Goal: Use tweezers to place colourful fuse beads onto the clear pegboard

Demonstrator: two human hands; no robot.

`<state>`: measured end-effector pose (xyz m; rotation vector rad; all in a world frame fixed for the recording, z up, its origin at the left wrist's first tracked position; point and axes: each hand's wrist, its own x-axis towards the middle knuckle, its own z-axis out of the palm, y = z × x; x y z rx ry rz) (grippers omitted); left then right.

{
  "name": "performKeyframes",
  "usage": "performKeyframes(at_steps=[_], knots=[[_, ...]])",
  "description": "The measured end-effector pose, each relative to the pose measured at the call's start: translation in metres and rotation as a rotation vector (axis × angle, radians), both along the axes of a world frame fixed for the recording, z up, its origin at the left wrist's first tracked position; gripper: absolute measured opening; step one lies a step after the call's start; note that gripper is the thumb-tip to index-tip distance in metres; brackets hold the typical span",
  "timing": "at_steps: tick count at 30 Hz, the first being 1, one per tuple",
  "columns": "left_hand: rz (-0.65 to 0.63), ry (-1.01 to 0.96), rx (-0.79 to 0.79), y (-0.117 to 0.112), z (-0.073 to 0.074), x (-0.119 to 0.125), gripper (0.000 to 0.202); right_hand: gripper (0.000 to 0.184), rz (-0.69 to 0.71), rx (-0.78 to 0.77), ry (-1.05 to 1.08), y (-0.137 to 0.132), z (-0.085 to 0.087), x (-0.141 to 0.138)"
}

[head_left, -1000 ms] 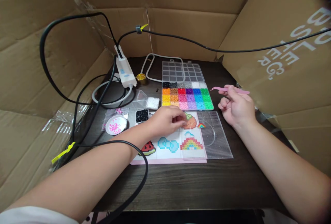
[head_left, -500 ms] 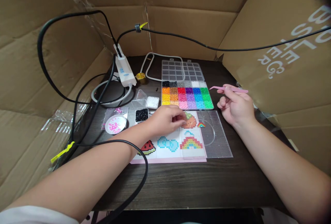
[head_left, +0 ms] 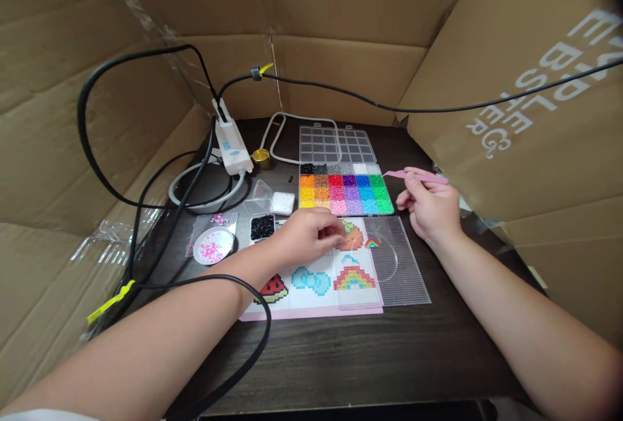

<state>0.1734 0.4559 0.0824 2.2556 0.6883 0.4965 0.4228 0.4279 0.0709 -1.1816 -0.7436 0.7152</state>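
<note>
Head view: right hand (head_left: pixel 431 204) pinches slim pink tweezers (head_left: pixel 436 179), leaving tips free near colour-sorted plastic beads (head_left: pixel 349 192); left hand (head_left: pixel 311 234) curled, contents undeterminable.

Head: sole view | worn on the person's head, above the near side of the desk (head_left: pixel 341 356) | faces forward and down | forearms (head_left: pixel 160 330) close, at the lower corners | left hand (head_left: pixel 311 236) and right hand (head_left: pixel 432 207) farther off, near mid-frame | cardboard (head_left: pixel 355 74) beyond, filling the top | wide field
</note>
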Motion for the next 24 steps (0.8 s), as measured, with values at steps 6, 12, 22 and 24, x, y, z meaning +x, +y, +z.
performKeyframes(at_steps=[6, 12, 22, 24], knots=[[0.011, -0.015, 0.024, 0.0, 0.001, 0.0, 0.012, 0.029, -0.008, 0.008, -0.097, 0.003, -0.003, 0.002], [0.009, -0.018, 0.019, 0.0, 0.001, 0.0, 0.011, 0.019, 0.041, -0.041, -0.257, -0.003, -0.001, -0.001], [0.003, -0.018, 0.012, 0.0, 0.0, -0.001, 0.011, 0.017, 0.117, -0.094, -0.353, -0.008, -0.001, -0.003], [0.007, -0.019, 0.012, 0.0, 0.0, 0.0, 0.011, 0.018, 0.133, -0.1, -0.367, -0.007, -0.002, -0.002]])
